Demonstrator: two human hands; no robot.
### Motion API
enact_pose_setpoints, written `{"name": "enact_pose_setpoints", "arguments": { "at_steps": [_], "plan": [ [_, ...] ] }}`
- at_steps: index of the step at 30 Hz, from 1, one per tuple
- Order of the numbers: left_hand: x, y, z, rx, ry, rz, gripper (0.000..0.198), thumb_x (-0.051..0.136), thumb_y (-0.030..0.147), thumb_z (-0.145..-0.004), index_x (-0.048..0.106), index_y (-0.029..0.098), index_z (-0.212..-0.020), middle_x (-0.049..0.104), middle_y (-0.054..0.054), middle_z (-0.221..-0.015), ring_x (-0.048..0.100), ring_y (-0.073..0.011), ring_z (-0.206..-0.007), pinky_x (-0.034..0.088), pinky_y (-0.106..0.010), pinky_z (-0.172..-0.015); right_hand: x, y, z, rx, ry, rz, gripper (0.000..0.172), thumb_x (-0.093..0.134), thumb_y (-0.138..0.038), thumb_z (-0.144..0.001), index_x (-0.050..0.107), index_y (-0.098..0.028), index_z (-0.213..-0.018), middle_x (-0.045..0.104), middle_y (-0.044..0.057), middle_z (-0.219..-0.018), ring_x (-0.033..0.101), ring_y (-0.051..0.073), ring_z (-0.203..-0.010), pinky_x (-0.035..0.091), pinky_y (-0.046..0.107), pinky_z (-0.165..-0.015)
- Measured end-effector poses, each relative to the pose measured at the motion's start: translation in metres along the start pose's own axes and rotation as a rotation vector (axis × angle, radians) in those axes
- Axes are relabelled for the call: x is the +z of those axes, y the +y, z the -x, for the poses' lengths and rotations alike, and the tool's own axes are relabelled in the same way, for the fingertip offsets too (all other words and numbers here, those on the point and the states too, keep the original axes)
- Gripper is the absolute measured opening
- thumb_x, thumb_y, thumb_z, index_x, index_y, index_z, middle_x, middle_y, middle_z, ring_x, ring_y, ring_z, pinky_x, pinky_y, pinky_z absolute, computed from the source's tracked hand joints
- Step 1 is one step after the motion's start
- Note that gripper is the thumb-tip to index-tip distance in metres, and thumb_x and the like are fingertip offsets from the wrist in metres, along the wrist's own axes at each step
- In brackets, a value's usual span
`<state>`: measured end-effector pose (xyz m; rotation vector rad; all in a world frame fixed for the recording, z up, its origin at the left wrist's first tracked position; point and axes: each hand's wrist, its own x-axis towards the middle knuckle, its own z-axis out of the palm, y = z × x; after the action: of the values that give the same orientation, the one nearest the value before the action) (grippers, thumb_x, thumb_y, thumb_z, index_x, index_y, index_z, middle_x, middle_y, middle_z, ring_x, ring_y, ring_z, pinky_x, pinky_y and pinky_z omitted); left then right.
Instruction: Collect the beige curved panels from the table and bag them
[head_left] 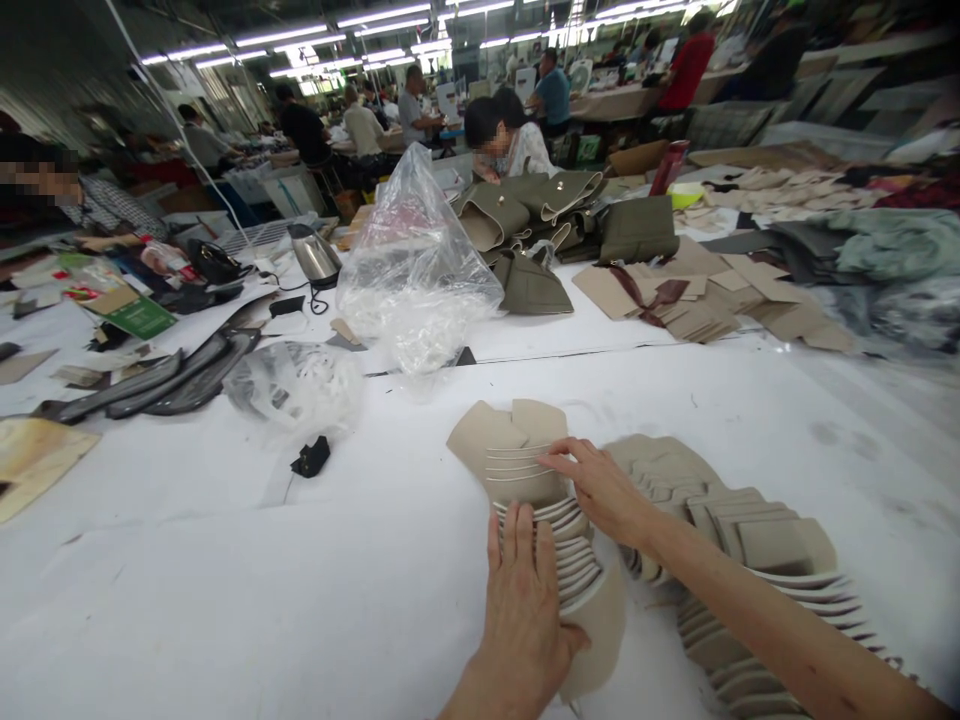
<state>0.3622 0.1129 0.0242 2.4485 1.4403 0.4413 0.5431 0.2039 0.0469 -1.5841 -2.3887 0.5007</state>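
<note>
A fanned row of beige cut leather pieces (517, 450) lies on the white table (225, 580) in front of me. My left hand (525, 590) rests flat on the near end of this row, fingers stretched out. My right hand (600, 485) lies on the row's middle, fingers extended and pressing the pieces. A second overlapping row of the same beige pieces (757, 540) runs to the right, under my right forearm.
A clear plastic bag (412, 270) of white parts stands beyond the row, a smaller bag (300, 385) and a black clip (311, 457) to the left. Dark shaped strips (157, 380) lie far left. Olive bags (525, 215) and tan pieces (712, 295) sit behind. People work at further tables.
</note>
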Motion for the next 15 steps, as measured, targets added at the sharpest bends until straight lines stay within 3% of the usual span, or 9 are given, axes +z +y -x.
{"name": "enact_pose_setpoints", "arguments": {
  "at_steps": [5,11,13,15],
  "plan": [
    [0.001,0.001,0.002,-0.055,-0.018,0.005,0.113,0.093,0.04,-0.042,0.04,0.01,-0.137,0.04,-0.024,-0.146,0.035,-0.0422,-0.136,0.034,-0.065,-0.109,0.004,0.0,-0.003,-0.008,0.001,0.003,0.065,0.036,0.011,-0.07,0.063,-0.024,-0.118,0.056,0.01,-0.119,0.048,0.028,-0.112,0.04,0.046,-0.09],
    [-0.006,0.001,-0.007,-0.093,-0.041,-0.005,0.113,0.093,0.045,-0.038,0.042,0.013,-0.133,0.022,-0.023,-0.156,0.034,-0.0431,-0.136,0.038,-0.065,-0.103,-0.007,-0.002,0.01,-0.044,0.007,-0.07,0.053,0.035,0.009,-0.071,0.066,-0.025,-0.099,0.055,0.007,-0.118,0.048,0.024,-0.112,0.042,0.042,-0.093],
    [-0.009,0.002,-0.01,-0.093,-0.05,-0.008,0.111,0.093,0.046,-0.038,0.044,0.013,-0.131,0.026,-0.023,-0.155,0.036,-0.0422,-0.135,0.039,-0.064,-0.103,-0.009,0.0,0.01,-0.056,0.001,-0.094,0.052,0.035,0.008,-0.071,0.066,-0.026,-0.094,0.055,0.005,-0.118,0.049,0.022,-0.113,0.042,0.039,-0.095],
    [-0.01,0.002,-0.012,-0.086,-0.052,-0.017,0.11,0.093,0.046,-0.038,0.045,0.013,-0.131,0.032,-0.022,-0.152,0.038,-0.0419,-0.133,0.04,-0.064,-0.103,-0.007,0.004,0.006,-0.046,0.004,-0.103,0.053,0.034,0.007,-0.075,0.065,-0.026,-0.102,0.055,0.006,-0.119,0.05,0.021,-0.112,0.043,0.038,-0.094]
  ]
}}
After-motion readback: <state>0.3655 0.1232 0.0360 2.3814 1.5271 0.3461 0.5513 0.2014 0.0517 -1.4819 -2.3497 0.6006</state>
